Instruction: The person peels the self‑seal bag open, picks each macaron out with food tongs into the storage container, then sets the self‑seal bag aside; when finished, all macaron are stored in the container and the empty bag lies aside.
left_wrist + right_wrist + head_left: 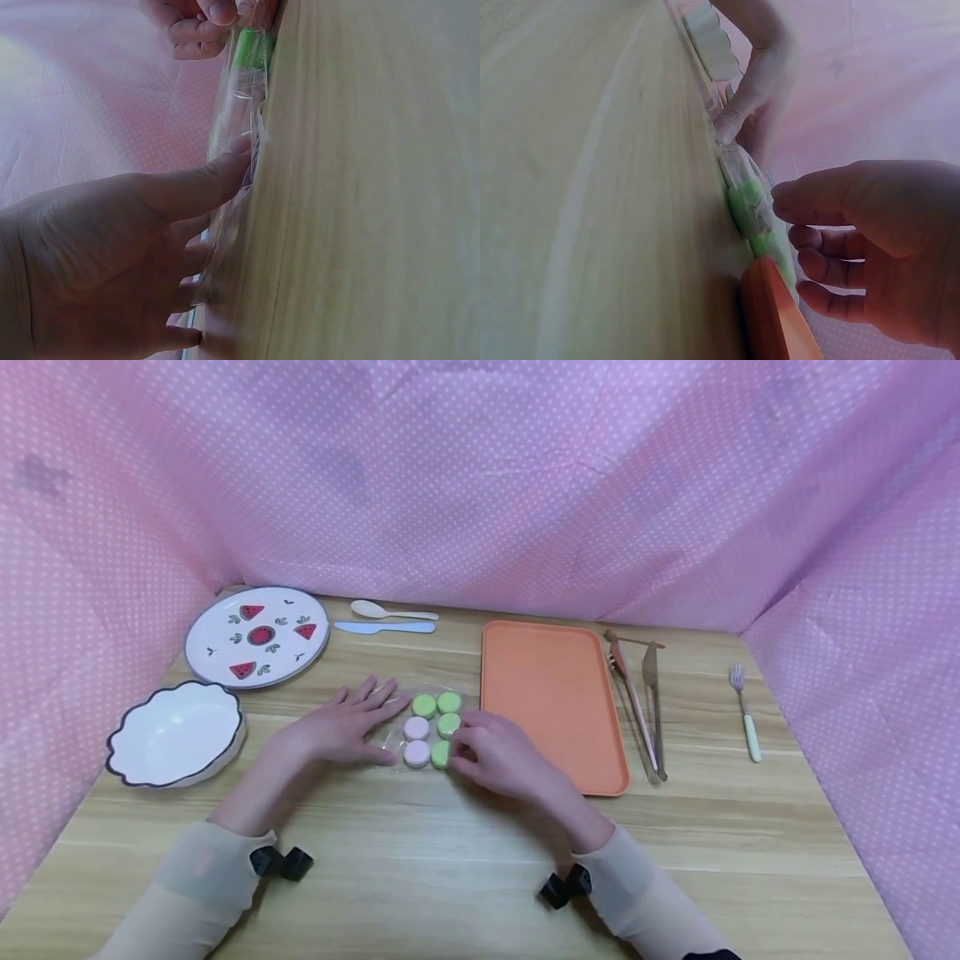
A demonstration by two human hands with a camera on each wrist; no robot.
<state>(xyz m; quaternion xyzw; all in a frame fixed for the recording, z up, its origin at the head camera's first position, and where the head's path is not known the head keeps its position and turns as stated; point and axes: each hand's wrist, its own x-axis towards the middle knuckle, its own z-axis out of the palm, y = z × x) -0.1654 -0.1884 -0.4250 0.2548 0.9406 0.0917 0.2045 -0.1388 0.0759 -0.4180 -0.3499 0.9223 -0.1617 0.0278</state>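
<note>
Green macarons [424, 707] and pink macarons [417, 753] lie in two columns inside a clear plastic pack [392, 742] on the table. My left hand [341, 727] rests with spread, straight fingers on the pack's left edge; in the left wrist view its thumb [225, 169] presses the film. At the pack's right side, my right hand [498, 756] has curled fingers and pinches the film beside the green macarons. The right wrist view shows its thumb tip [787, 196] against the plastic; the exact pinch point is partly hidden.
An orange tray [551, 693] stands right of the pack, partly under my right hand. Farther right lie several utensils [637, 710] and a fork [744, 714]. On the left are a watermelon-patterned plate [217, 643] and a scalloped bowl [176, 735]. A spoon [390, 612] and blue knife [386, 627] lie behind.
</note>
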